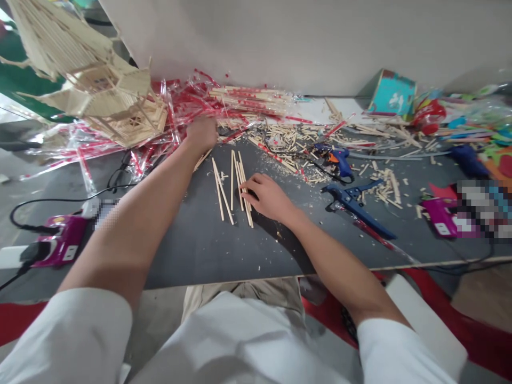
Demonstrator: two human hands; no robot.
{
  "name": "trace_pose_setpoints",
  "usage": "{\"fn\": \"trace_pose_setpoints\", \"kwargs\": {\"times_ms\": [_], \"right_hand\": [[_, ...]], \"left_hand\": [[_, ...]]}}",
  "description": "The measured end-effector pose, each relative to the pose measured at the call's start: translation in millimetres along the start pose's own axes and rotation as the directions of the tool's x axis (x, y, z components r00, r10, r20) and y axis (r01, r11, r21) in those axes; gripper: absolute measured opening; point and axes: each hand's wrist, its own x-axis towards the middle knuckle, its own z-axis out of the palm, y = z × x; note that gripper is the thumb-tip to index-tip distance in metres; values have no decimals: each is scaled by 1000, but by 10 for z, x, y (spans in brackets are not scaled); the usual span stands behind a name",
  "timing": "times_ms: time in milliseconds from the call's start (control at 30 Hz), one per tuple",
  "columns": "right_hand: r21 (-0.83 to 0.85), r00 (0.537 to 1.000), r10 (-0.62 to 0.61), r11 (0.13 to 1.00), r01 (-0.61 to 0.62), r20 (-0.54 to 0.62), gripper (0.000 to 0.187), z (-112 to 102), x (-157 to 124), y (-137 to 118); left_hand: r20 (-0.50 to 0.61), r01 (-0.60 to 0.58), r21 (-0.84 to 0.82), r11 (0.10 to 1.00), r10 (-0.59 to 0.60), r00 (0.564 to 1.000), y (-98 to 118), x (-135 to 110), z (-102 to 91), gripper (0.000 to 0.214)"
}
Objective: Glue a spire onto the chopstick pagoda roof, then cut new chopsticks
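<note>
Overall, a dark grey worktable (208, 256) fills the view, with a stick-built wooden pagoda model (100, 80) looming at about 11 o'clock above a heap of red-printed cellophane wrappers (188, 101). Toward 1 o'clock lies a drift of wood offcuts (296, 154), and at 3 o'clock a blue hot glue gun (352, 200) rests on its side, with a second glue gun (338, 160) just beyond it. A magenta power unit (60, 240) sits at 9 o'clock. At the centre, loose wooden chopsticks (240, 186) lie flat in a narrow fan, their long axes running roughly from 12 to 6, with the far ends leaning slightly toward 11. The right hand (266, 197) rests at the rightmost sticks, its fingers (250, 186) curled over them; whether it grips them cannot be told. The left hand (202, 133) is closed near 12 o'clock at the wrappers' edge; anything inside it is hidden.
</note>
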Motion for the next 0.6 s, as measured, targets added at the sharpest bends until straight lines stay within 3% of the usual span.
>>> {"fn": "trace_pose_setpoints", "kwargs": {"times_ms": [200, 433, 600], "right_hand": [[-4, 1000, 9, 1000, -9, 21, 25, -43, 12, -32], [10, 1000, 14, 1000, -14, 24, 27, -30, 7, -19], [17, 1000, 13, 1000, -14, 8, 26, -16, 3, 3]], "left_hand": [[36, 196, 53, 979, -198, 980, 93, 14, -106, 47], [88, 206, 54, 977, -210, 974, 198, -24, -215, 64], [151, 195, 69, 978, -203, 967, 234, 85, -253, 58]]}}
